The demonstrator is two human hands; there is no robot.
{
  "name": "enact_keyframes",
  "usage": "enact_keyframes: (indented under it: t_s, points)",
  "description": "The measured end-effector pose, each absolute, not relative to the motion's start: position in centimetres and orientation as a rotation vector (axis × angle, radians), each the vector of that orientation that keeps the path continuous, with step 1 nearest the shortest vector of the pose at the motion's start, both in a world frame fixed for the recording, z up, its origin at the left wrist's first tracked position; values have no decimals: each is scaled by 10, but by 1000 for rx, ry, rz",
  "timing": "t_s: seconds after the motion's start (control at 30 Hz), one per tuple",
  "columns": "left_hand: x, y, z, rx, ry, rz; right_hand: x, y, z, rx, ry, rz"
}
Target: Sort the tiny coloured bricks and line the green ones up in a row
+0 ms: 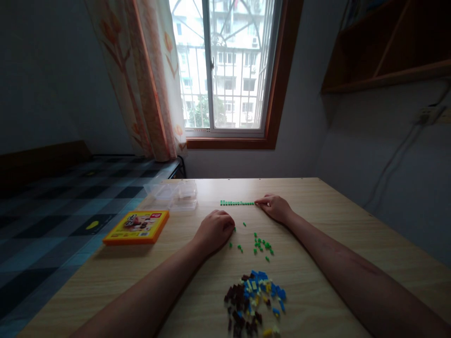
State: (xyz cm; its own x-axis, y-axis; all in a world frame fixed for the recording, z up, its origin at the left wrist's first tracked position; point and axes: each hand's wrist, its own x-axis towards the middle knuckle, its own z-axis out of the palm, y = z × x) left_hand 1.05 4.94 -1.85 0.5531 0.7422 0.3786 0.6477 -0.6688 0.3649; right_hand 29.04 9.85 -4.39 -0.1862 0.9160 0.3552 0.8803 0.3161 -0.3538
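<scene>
Well, the pale wooden table (334, 225) fills most of my view, and past its far edge at twelve o'clock stands the barred glass window (229, 65), with the flowered orange curtain (148, 80) hanging at eleven o'clock. Off the table at nine o'clock spreads the dark checked bed cover (52, 211). My left hand (214, 230) rests knuckles up near the middle of the table, its fingers curled under and closed; whether anything sits inside it I cannot tell. My right hand (276, 207) lies at two o'clock from it, well apart, thumb and forefinger pinched on the right end of the thin row of small green plastic bricks (237, 203). The flat orange cardboard box (137, 226) lies at nine o'clock from my left hand, and the clear plastic tray (172, 195) sits just beyond it at eleven o'clock, near the table's left edge. At six o'clock, between my forearms, lies the heap of blue, yellow and brown bricks (253, 295). The green row runs left to right at twelve o'clock from my left hand. Smallest of all, the loose green bricks (262, 245) are scattered between the row and the heap, a few just beside my left knuckles
</scene>
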Motion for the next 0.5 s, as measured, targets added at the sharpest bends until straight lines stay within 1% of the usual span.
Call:
enact_keyframes:
  t_s: [0.5]
  points:
    - [10,48,-19,2610,1181,755,289,96,-44,-1586,-2099,65]
